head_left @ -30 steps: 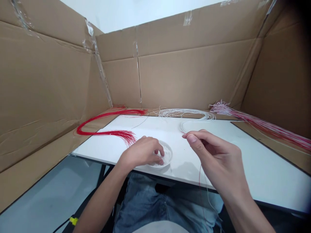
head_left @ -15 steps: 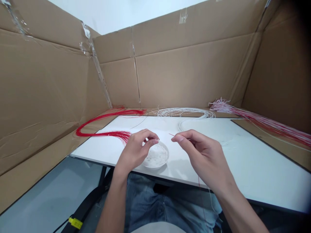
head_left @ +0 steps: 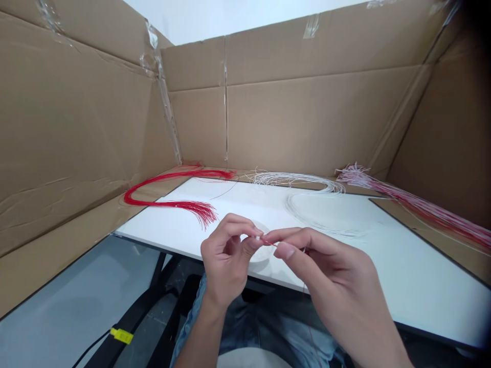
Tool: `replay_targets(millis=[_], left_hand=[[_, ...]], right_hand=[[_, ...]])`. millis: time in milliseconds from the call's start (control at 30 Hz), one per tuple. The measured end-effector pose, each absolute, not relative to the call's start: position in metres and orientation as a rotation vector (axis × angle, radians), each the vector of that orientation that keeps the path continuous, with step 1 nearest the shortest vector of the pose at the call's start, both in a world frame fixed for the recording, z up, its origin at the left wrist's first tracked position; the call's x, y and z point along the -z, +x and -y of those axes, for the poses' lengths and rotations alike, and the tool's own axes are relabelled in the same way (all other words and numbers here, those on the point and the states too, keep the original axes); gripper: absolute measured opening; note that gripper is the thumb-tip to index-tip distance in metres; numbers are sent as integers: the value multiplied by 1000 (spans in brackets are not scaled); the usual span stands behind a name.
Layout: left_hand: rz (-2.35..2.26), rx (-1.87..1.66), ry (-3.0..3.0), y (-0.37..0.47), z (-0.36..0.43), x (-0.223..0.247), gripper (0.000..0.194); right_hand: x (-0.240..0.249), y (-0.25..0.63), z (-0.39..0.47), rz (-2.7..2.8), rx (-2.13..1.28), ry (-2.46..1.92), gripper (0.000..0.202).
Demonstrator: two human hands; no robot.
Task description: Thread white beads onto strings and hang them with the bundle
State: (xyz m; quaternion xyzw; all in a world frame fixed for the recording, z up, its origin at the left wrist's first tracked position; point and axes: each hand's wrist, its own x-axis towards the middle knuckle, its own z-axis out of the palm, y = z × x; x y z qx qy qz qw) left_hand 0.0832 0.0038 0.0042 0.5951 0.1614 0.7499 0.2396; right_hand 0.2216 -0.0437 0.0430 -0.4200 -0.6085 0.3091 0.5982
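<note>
My left hand (head_left: 229,253) is closed in a pinch at its fingertips; what it grips is too small to make out. Close against it, my right hand (head_left: 326,271) pinches a thin red thread (head_left: 269,243), whose short end reaches to the left fingertips. More thread hangs below the right hand over the table's front edge. Behind the fingertips, a white bowl (head_left: 262,264) is mostly hidden by the hands; its contents cannot be seen.
A red thread bundle (head_left: 169,204) curves at the left of the white table (head_left: 245,198). White threads (head_left: 295,179) lie at the back, a pink-and-red bundle (head_left: 406,199) at the right. Cardboard walls (head_left: 287,117) stand around.
Both hands have come together, and the red thread's end now meets the left fingertips. The view has shifted slightly, and the hands now cover more of the bowl.
</note>
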Motion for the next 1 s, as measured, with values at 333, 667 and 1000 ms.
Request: replay_targets(millis=[333, 667, 1000], left_hand=[[-295, -2015, 1492, 86, -9, 9, 2], [-205, -2061, 1560, 89, -16, 11, 3], [-197, -2055, 1557, 89, -15, 12, 5]], right_hand=[[-44, 223, 47, 1559, -630, -943, 23], [-48, 214, 51, 1389, -749, -1012, 24], [-48, 219, 48, 1460, -713, -990, 23]])
